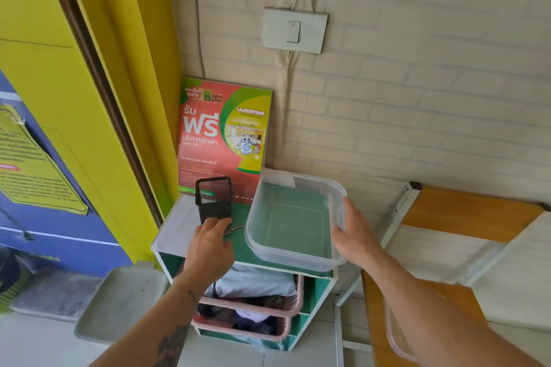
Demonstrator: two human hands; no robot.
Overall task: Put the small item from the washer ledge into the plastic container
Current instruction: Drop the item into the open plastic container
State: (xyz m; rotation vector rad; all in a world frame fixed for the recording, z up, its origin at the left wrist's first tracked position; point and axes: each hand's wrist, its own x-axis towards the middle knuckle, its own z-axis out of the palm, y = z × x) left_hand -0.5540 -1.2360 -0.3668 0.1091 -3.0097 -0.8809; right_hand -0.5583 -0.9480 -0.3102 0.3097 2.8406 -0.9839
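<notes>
A clear plastic container (293,222) stands empty on the green top of a small shelf unit (238,247). My right hand (350,232) grips the container's right rim. My left hand (208,247) is curled over a small metal item, apparently a key (235,228), which lies on the shelf top just left of the container; only its tip shows past my fingers. A black mesh cup (214,199) lies tilted right behind my left hand.
A red and green laundry poster (223,134) leans against the brick-pattern wall. Pink baskets (253,307) with clothes fill the shelf below. A yellow door frame (104,98) stands left, wooden boards (465,211) at right, a grey tray (119,304) lower left.
</notes>
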